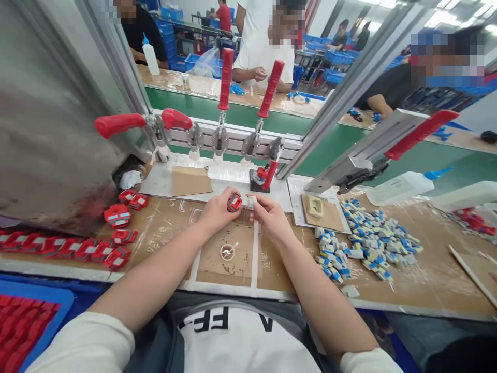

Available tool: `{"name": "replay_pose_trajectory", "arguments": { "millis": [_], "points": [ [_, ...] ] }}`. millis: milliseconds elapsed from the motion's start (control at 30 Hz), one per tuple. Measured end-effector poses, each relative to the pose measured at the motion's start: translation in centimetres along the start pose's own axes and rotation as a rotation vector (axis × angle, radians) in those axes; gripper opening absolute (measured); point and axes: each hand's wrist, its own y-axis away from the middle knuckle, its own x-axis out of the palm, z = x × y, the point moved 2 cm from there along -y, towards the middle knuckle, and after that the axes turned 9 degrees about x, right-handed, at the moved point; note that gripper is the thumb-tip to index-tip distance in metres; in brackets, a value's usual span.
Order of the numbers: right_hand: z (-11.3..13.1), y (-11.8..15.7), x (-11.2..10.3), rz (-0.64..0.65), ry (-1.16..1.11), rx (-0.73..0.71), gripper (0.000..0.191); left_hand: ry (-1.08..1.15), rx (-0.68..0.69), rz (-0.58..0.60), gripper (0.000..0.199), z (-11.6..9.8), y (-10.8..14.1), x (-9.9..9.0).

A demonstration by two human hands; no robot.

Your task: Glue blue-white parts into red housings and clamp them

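Over the middle of the bench, my left hand (219,208) is closed around a red plastic part (234,203) with a dark and pale face. Close beside it, my right hand (269,213) pinches a small whitish block (251,201); its exact kind is too small to tell. A narrow gap seems to separate the two pieces. Below the hands lies a small round dish (227,252) with a thin stick across its rim. Just beyond them, a red-handled toggle clamp (271,174) stands on the metal plate, with a red part (259,175) under it on a black base.
Finished-looking red parts (73,247) line the left side. A pile of blue, white and yellow blocks (373,241) covers the right. Several toggle clamps (224,83) stand on a metal frame behind. White squeeze bottles (402,187) lie at right. People sit across the green belt (240,113).
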Motion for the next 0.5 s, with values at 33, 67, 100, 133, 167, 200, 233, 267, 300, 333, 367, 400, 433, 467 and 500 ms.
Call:
{"name": "replay_pose_trajectory", "arguments": {
  "millis": [33, 67, 100, 133, 167, 200, 233, 267, 300, 333, 367, 400, 433, 467, 500],
  "points": [
    [-0.4, -0.1, 0.0, 0.004, -0.048, 0.022, 0.057, -0.034, -0.017, 0.007, 0.032, -0.1, 0.0, 0.0],
    [-0.8, -0.1, 0.0, 0.011, -0.088, 0.038, 0.055, -0.070, -0.029, 0.017, 0.033, -0.1, 0.1, 0.0],
    [-1.1, 0.0, 0.0, 0.021, -0.119, 0.050, 0.054, -0.107, -0.035, 0.027, 0.034, -0.1, 0.1, 0.1],
    [-1.4, 0.0, 0.0, 0.031, -0.139, 0.057, 0.053, -0.143, -0.037, 0.035, 0.035, -0.1, 0.1, 0.1],
    [-1.6, 0.1, 0.0, 0.039, -0.145, 0.058, 0.052, -0.174, -0.038, 0.044, 0.037, -0.2, 0.1, 0.2],
    [-1.7, 0.2, 0.1, 0.040, -0.133, 0.047, 0.051, -0.197, -0.039, 0.051, 0.038, -0.2, 0.1, 0.2],
    [-1.8, 0.3, 0.0, 0.031, -0.098, 0.025, 0.050, -0.209, -0.043, 0.056, 0.040, -0.2, 0.1, 0.2],
    [-1.7, 0.3, -0.1, 0.006, -0.040, -0.017, 0.049, -0.205, -0.048, 0.059, 0.040, -0.2, 0.1, 0.2],
    [-1.6, 0.5, -0.2, -0.029, 0.042, -0.081, 0.046, -0.181, -0.052, 0.063, 0.040, -0.2, 0.1, 0.2],
    [-1.3, 0.6, -0.4, -0.068, 0.148, -0.166, 0.043, -0.142, -0.054, 0.069, 0.040, -0.2, 0.1, 0.2],
    [-0.9, 0.8, -0.6, -0.106, 0.268, -0.265, 0.038, -0.092, -0.055, 0.080, 0.040, -0.2, 0.1, 0.2],
    [-0.6, 1.0, -0.7, -0.134, 0.393, -0.369, 0.032, -0.041, -0.053, 0.095, 0.039, -0.2, 0.1, 0.2],
    [-0.2, 1.2, -0.8, -0.148, 0.510, -0.466, 0.027, 0.002, -0.049, 0.114, 0.039, -0.2, 0.0, 0.2],
    [0.1, 1.4, -0.9, -0.146, 0.611, -0.547, 0.023, 0.034, -0.045, 0.134, 0.039, -0.1, 0.0, 0.3],
    [0.3, 1.5, -1.0, -0.134, 0.692, -0.604, 0.022, 0.051, -0.039, 0.154, 0.040, -0.1, 0.0, 0.3]
  ]
}}
